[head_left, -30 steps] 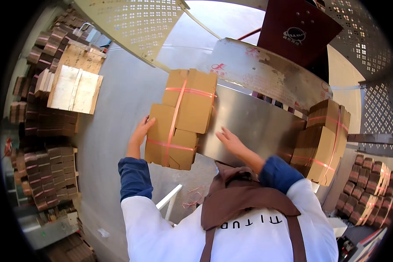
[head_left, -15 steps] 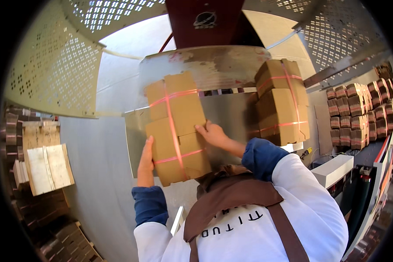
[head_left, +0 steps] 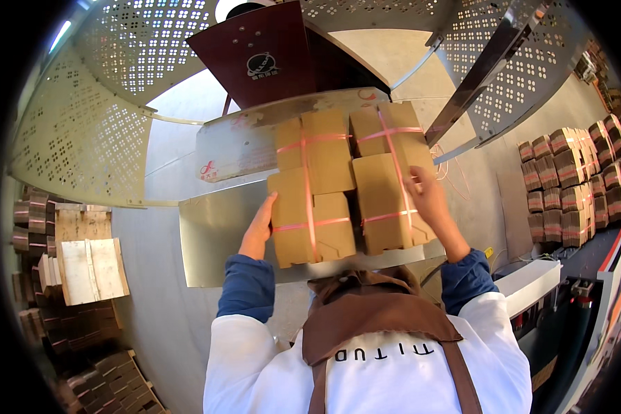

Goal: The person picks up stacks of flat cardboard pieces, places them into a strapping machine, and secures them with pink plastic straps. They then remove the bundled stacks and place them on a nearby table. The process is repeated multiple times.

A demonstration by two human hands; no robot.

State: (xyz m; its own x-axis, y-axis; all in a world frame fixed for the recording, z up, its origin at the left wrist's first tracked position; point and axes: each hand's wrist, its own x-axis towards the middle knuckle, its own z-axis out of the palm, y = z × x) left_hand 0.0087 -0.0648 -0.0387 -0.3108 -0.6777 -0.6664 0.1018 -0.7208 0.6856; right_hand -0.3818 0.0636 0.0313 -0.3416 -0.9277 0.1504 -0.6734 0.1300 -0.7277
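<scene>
Two bundles of flat brown cardboard cartons stand side by side on a metal table [head_left: 217,238], each bound crosswise with pink strapping. Against the outer side of the left bundle [head_left: 334,162] my left hand [head_left: 259,228] lies flat, fingers stretched along the cardboard. At the right bundle [head_left: 379,190], my right hand [head_left: 429,200] touches the outer edge close to the pink strap [head_left: 397,169]. Its fingers are bent and slightly blurred, so their grip is unclear. A narrow gap runs between the bundles.
A dark red machine head [head_left: 255,58] rises behind the table, flanked by perforated guards [head_left: 83,127]. Strapped carton stacks [head_left: 562,186] stand on the right beside a white machine beam [head_left: 531,286]. More stacks and a pale board [head_left: 93,272] are on the left.
The left bundle has moved right and straightened, and now stands close beside the right one. My right hand has left the left bundle and reached the right bundle's outer edge.
</scene>
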